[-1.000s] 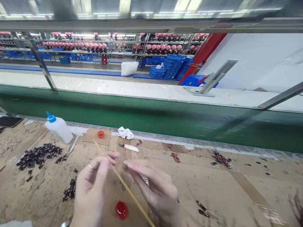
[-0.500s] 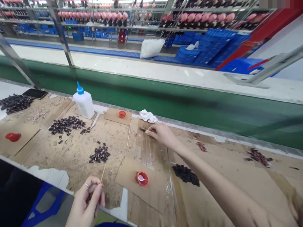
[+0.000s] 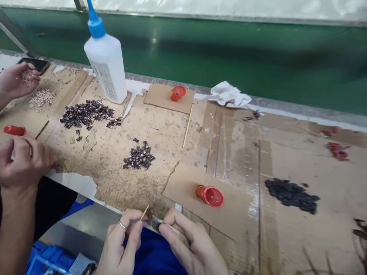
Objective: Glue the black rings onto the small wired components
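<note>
At the bottom centre, the left hand (image 3: 120, 244) pinches a thin wooden stick (image 3: 144, 212) between thumb and forefinger; the right hand (image 3: 192, 248) grips a small knife (image 3: 156, 224), its fingers closed around it.

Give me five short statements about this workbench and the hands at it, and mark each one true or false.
1. The left hand pinches a thin wooden stick. True.
2. The right hand holds the glue bottle. False: the bottle stands alone at the back of the bench; the right hand holds a small blade near the stick.
3. A red cap lies on a piece of cardboard just beyond the hands. True.
4. The white rag lies on the pile of dark bits. False: it lies apart, at the back edge by the green belt.
5. Another person's hands show at the left. True.
</note>
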`<state>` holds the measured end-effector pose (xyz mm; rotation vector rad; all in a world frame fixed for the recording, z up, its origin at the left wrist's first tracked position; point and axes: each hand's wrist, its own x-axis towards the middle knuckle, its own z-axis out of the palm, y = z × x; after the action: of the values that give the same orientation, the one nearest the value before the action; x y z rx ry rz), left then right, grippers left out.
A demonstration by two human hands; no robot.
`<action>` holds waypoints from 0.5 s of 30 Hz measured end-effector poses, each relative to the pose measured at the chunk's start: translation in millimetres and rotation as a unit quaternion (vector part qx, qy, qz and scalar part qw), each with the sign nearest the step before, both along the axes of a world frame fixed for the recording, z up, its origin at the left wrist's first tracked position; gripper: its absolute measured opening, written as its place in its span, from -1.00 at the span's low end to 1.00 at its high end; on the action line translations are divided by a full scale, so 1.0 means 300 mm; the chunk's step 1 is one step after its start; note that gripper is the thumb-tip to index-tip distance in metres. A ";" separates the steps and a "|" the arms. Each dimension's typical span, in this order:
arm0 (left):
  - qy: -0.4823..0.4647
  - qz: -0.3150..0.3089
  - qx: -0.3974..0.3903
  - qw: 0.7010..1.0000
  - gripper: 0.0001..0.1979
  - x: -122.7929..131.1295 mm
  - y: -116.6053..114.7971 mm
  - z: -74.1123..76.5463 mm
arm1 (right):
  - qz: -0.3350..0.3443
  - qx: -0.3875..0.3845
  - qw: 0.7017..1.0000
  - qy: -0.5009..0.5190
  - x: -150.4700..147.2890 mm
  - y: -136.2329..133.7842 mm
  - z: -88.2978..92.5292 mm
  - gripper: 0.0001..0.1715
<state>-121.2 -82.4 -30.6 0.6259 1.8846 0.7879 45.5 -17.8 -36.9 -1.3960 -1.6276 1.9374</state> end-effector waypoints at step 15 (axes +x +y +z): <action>-0.031 -0.030 -0.017 0.999 -0.84 0.007 -0.004 -0.046 | -0.019 -0.034 0.999 0.037 -0.017 0.050 -0.044 -0.55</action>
<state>-119.2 -83.7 -44.4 0.6269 1.8101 0.7267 40.4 -2.9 -50.0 -1.3514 -1.5055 2.0162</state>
